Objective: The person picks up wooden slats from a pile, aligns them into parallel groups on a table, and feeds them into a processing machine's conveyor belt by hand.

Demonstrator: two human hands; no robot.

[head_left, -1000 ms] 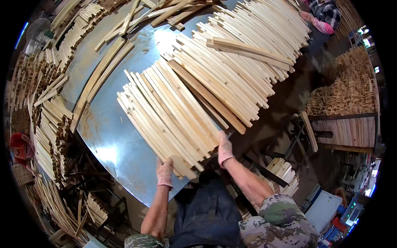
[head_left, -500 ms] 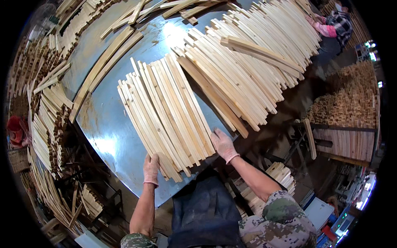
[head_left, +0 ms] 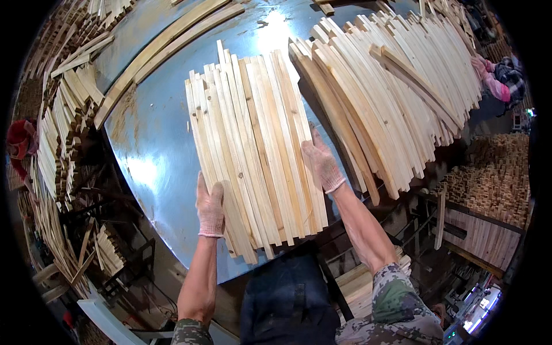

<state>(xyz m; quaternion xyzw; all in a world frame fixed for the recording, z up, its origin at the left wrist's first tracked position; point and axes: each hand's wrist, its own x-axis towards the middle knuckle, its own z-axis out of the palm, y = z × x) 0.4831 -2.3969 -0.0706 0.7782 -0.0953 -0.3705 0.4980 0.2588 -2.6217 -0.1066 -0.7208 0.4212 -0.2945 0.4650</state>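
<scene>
In front of me on the metal table (head_left: 155,121) lies a row of pale wooden strips (head_left: 253,155), side by side, with uneven far ends. My left hand (head_left: 210,208), in a light knitted glove, holds the row's left edge, its thumb over the outer strip. On the opposite side my right hand (head_left: 323,164), gloved too, grips the right edge about halfway along. Both hands squeeze the strips between them; some of the fingers are hidden beside the wood.
A longer row of strips (head_left: 391,103) spreads to the right, with two loose sticks (head_left: 417,86) across it. Darker boards (head_left: 336,115) lie beside my row. Two long boards (head_left: 167,43) rest at the far left. A co-worker in pink sleeves (head_left: 494,83) is at the far right.
Both hands have moved farther up along the sides of the row. The strips now lie more upright in the view and look pressed closer together. The head view has shifted.
</scene>
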